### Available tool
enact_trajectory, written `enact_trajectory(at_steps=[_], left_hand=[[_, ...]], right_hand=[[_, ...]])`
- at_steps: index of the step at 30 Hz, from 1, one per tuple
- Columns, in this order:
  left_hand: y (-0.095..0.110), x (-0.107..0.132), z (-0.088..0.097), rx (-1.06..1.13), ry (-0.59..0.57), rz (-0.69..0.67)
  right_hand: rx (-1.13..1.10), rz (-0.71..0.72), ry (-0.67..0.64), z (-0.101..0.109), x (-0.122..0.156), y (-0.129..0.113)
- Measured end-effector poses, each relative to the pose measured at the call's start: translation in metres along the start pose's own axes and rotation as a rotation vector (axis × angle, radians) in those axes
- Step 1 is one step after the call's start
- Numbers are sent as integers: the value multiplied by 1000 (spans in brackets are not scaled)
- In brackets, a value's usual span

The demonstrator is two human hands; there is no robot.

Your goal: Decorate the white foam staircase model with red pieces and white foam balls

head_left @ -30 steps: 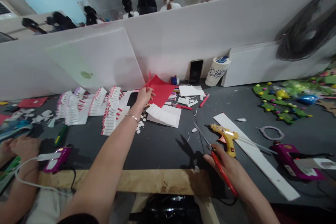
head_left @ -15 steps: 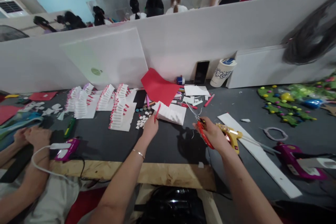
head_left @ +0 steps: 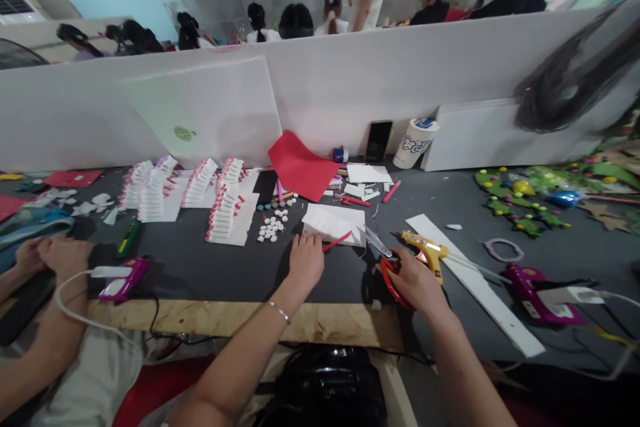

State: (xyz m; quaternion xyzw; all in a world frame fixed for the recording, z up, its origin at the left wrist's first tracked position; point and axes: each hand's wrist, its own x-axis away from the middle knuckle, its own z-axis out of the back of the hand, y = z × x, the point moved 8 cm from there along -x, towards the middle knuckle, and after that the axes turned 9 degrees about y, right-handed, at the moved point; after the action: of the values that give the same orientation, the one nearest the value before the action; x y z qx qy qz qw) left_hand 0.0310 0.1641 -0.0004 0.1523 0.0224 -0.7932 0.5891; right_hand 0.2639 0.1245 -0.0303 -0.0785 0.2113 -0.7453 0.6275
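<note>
My left hand (head_left: 307, 259) is closed on a thin red strip (head_left: 337, 241), whose free end points right over a white rectangular piece (head_left: 327, 217) on the dark table. My right hand (head_left: 417, 280) grips red-handled scissors (head_left: 377, 242). Their blades lean up and left, with the tips close to the strip's free end; whether they touch it I cannot tell. Small round white pieces (head_left: 271, 229) lie in a cluster left of my left hand. Beside my right hand rests a yellow hot glue gun (head_left: 425, 250).
White boards carrying rows of red-tipped white rolls (head_left: 225, 213) stand to the left. Behind lie a red sheet (head_left: 303, 167), a phone (head_left: 379, 141) and a cup (head_left: 416, 143). A long white strip (head_left: 475, 283) and purple power sockets (head_left: 540, 297) are at right. A co-worker's hands (head_left: 53, 255) rest at left.
My left hand has moved right and down with the red strip, now lower over the white piece. The scissors have come lower too, their tips nearer the strip. The view has shifted slightly.
</note>
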Motion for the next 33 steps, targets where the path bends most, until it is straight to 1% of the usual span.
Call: enact_trajectory(at_steps=[2,5,8,10,12,13,15,16,17,19,21,23,25,26,30,33], left_hand=[[9,11,-2,-68,-26,-45],[15,32,-5,-85,-60,-76],[16,54,-3,-78,-66,-98],[13,66,0,-47,-63,-90],[3,74,4,8,-84,-24],[-6,76,4,41,-116,44],[-26,81,1,136,-202,224],[-36,82,-1,212,-231,312],[-43,82,-2,317,-233,383],[-51,78,-3,625,-164,482],[-55,71,-3,922,-80,535],[-56,66,-4,1082,-40,554],[-57,59,-2,1127,-6,535],[-58,55,0,1146,29,527],[-72,36,9,1180,222,515],[-79,22,10,1169,323,495]], right_hand=[[18,-20,-2,2,2,1],[57,-70,-13,6,4,3],[99,-94,0,10,2,4],[110,-88,6,11,-2,4],[106,-88,10,11,-5,5],[96,-92,19,11,-6,6],[55,-121,47,10,-7,8],[28,-140,62,10,-5,10],[1,-156,74,10,-3,11],[-43,-155,90,8,5,10],[-59,-100,118,7,14,5],[-50,-48,155,6,24,0],[-45,-29,197,5,32,-3],[-49,-31,216,5,35,-4],[-73,-69,265,3,43,-5],[-84,-95,293,4,44,-3]])
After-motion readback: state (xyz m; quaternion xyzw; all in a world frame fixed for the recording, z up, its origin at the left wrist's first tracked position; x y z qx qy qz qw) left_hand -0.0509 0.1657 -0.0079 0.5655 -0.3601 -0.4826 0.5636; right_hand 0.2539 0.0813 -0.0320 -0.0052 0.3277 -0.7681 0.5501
